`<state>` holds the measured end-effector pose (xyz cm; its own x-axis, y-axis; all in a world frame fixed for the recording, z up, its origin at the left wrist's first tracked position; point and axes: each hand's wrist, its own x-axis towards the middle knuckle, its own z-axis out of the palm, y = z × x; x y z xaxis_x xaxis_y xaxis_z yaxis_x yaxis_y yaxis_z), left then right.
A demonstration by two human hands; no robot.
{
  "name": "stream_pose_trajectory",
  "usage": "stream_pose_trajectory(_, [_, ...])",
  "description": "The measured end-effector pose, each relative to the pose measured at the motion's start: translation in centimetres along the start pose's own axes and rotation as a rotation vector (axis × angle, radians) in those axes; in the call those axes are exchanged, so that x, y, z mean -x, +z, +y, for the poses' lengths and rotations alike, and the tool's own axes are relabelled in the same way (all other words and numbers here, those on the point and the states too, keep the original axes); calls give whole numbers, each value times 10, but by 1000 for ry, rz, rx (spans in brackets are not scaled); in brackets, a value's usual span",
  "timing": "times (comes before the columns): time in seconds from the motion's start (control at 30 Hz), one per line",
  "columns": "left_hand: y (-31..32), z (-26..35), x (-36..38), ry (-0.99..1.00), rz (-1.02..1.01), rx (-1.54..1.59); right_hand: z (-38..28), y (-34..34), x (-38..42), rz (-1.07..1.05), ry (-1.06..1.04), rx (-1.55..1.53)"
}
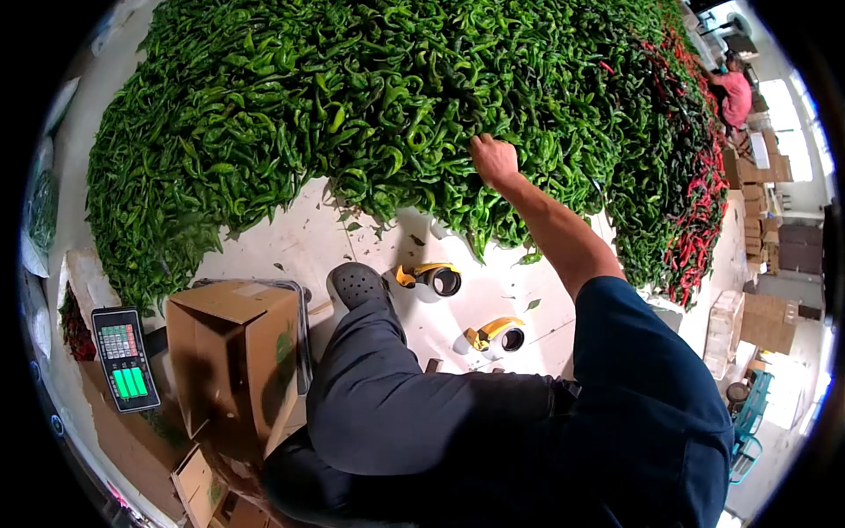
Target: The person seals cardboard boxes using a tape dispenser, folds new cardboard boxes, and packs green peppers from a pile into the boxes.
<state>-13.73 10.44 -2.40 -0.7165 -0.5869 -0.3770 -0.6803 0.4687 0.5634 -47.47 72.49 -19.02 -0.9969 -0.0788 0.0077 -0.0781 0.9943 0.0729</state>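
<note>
A large heap of green chili peppers (378, 97) spreads over the floor in front of me. My right hand (495, 160) reaches out to the near part of this heap, with its fingers curled closed. Whatever may be between the fingers is hidden. Around the hand lie long, curved green peppers. My left hand does not show.
An open cardboard box (273, 352) stands at my left beside a scale display (123, 359). Two tape rolls (446, 281) (512, 339) lie by my shoe (358, 283). Red peppers (695, 224) edge the heap at right. A person in pink (734, 95) works far right near stacked boxes (755, 211).
</note>
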Motion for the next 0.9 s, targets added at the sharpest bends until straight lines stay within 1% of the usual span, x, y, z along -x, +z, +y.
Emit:
stream_pose_trajectory(0.03, [0,0,0,-1,0,-6,1,2,-2,-36,9,14])
stream_pose_trajectory(0.07, [0,0,1,-1,-4,-11,3,9,-4,26,-1,-11])
stream_pose_trajectory(0.17, [-1,3,2,4,-10,-28,3,12,-4,121,151,-199])
stream_pose_trajectory(0.2, [-1,5,3,11,-11,-32,4,9,-2,256,166,-321])
stream_pose_trajectory(0.3, [-3,7,5,21,-15,-48,8,-3,7,251,250,-736])
stream_pose_trajectory(0.33, [-3,8,5,27,-21,-49,12,-9,11,150,346,-809])
stream_pose_trajectory(0.43, [-4,12,9,40,-28,-71,19,-28,25,3,611,-1404])
stream_pose_trajectory(0.47, [-4,14,10,49,-30,-78,21,-27,30,37,610,-1533])
stream_pose_trajectory(0.57, [-7,18,14,65,-34,-93,33,-27,38,-66,448,-1261])
stream_pose_trajectory(0.6, [-8,20,15,71,-38,-98,30,-26,37,-14,311,-961])
stream_pose_trajectory(0.63, [-10,21,16,73,-39,-100,27,-25,37,1,242,-666])
stream_pose_trajectory(0.7, [-11,23,18,79,-41,-110,14,-20,32,63,222,-446])
stream_pose_trajectory(0.77, [-12,24,19,80,-43,-119,0,-14,17,-61,287,-274])
stream_pose_trajectory(0.83, [-16,23,20,79,-44,-127,-13,-15,9,-147,347,-246])
stream_pose_trajectory(0.9, [-19,22,19,76,-48,-135,-23,-14,-2,-141,383,-236])
